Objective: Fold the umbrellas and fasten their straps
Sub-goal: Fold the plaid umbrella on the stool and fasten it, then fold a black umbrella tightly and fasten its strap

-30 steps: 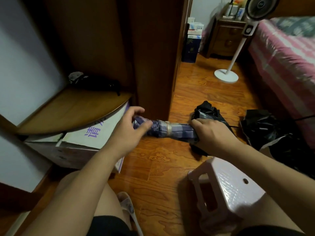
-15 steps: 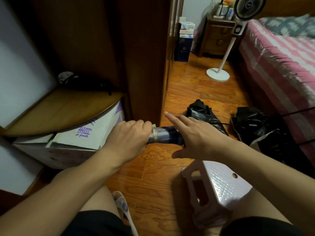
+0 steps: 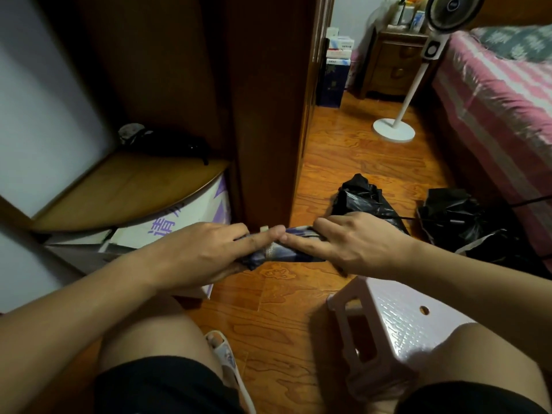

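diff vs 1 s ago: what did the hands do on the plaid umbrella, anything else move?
Left hand slid from the umbrella's left end toward its middle. Right hand let go of the right end, lifted with fingers spread, then came back down. Both forefingers now meet over the strap on the plaid umbrella, which stays horizontal above the floor. Black umbrellas, pink stool and fan did not move.
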`<state>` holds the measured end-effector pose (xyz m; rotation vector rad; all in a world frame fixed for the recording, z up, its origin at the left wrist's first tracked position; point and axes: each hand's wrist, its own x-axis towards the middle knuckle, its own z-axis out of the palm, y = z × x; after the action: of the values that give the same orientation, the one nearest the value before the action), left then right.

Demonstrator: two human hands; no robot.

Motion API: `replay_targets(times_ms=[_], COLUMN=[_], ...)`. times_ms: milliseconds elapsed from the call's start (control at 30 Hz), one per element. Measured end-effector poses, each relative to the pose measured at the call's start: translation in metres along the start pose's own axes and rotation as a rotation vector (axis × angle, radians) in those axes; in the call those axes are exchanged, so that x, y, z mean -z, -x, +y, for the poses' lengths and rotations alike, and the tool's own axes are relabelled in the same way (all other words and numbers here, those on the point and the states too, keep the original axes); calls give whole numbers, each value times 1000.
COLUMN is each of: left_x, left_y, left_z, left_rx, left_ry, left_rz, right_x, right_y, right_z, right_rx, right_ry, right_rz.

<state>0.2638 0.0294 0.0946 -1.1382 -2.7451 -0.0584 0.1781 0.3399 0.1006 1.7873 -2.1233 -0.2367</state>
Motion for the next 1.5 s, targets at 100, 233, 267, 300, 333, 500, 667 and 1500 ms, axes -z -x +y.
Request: replay_targets(times_ms=[100,233,267,300,333,500,667,1500], left_x=[-4,0,-1,-5,-13,-60,-99,-127], left_y=[7,20,24,29,33,57,74,96], left_z=[-5,-13,-19,-27,-34,-89,-104,-192], left_rx=[208,592,680,771,868,1586,1587,1643], left_ry=[292,851,961,1038,1078,1144,575,195], left_rz=[-12,119,147,198,282,1299,599,204], right_x=[-7,-23,-27,-30,-35,-77,-135,-241], right_y=[-8,-18,-25,-36,-50,-147,-270,-453], right_z=[8,26,33,38,41,44,62,84], right_rx=[56,53,12,-42,-106,-516,-679,-540], right_ry=[-30,-37,-57,-94,-143,-435,-569,-101], right_rz=[23,81,107,112,89,-93,-38,-189])
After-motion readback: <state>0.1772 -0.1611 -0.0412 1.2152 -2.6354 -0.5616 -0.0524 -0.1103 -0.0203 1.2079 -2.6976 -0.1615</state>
